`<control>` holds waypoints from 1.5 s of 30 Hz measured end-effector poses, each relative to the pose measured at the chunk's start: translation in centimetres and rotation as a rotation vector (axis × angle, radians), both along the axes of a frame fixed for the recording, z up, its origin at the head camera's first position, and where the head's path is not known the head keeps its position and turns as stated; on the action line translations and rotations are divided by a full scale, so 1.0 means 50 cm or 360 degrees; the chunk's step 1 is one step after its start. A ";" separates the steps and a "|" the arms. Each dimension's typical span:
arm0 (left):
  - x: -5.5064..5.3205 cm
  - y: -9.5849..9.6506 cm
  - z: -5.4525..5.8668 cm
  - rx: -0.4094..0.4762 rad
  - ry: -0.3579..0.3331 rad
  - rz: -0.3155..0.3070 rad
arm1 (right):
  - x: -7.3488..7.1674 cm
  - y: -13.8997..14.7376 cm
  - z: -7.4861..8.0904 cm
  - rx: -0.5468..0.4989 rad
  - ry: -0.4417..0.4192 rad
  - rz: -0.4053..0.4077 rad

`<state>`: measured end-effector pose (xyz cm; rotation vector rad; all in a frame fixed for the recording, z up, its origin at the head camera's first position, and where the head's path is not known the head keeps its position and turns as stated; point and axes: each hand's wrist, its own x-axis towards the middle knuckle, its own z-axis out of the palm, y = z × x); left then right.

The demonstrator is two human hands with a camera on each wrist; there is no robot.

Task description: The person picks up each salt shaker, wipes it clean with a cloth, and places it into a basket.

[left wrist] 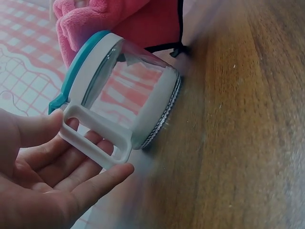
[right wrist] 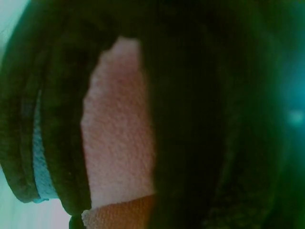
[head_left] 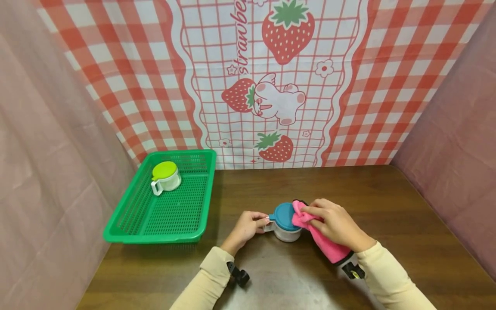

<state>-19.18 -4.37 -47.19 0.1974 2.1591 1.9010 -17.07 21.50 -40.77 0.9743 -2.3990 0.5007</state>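
A glass seasoning jar [head_left: 287, 236] with a blue lid [head_left: 284, 216] and white handle [left wrist: 97, 123] stands upright on the wooden table. From the left, my left hand [head_left: 245, 228] pinches the handle, thumb at its top near the lid's tab. White contents or a pale lower band show through the glass in the left wrist view. My right hand [head_left: 338, 223] grips a pink cloth [head_left: 327, 244] with dark edging, pressing a bunched part against the lid's right side. The cloth's tail hangs below that hand toward the wrist. Dark, blurred folds fill most of the right wrist view.
At the left stands a green plastic basket [head_left: 155, 238]. Inside it, near the back, sits a similar jar [head_left: 170, 182] with a lime-green lid. A strawberry-print checked cloth [head_left: 271, 99] hangs behind the table [head_left: 387, 206], and pinkish curtains flank both sides.
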 end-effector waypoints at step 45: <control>0.010 0.010 -0.038 0.0093 0.0210 0.0141 | -0.015 0.044 0.012 0.0008 -0.0066 -0.0146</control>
